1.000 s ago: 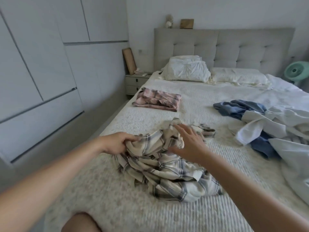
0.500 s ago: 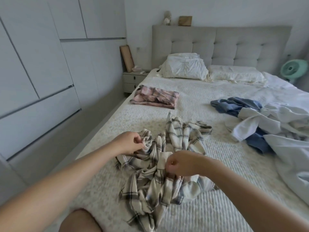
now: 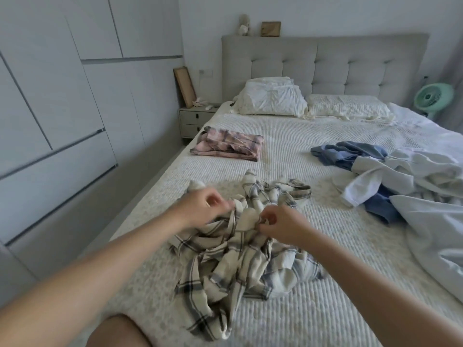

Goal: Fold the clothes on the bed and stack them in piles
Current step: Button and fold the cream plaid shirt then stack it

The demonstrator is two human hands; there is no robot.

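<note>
Hands first: your left hand (image 3: pixel 204 209) has its fingers curled around a bunched fold of the cream plaid shirt (image 3: pixel 240 249), lifting that fold slightly off the cover. Your right hand (image 3: pixel 280 225) pinches another gathered bit of the same shirt, just beside the left; the two hands sit close together, apart by a small hump of cloth. Fingertip detail is motion-blurred.

Shirt itself: crumpled, unfolded, lying on the near part of the bed (image 3: pixel 313 309), spreading from under your hands toward you, with a collar or cuff end reaching away toward the headboard side.

Farther up on the left side of the bed: pink plaid garment (image 3: pixel 229 144), folded flat, well apart from the shirt. On the right: loose heap of blue clothes (image 3: pixel 348 156) tangled with white clothes (image 3: pixel 411 176), unfolded, touching one another.

At the head: white pillow (image 3: pixel 271 96) and a textured pillow (image 3: pixel 348 105) against the grey headboard (image 3: pixel 350 61). Left of the bed, a nightstand (image 3: pixel 195 118); at the right edge, a green fan (image 3: pixel 432 96).
</note>
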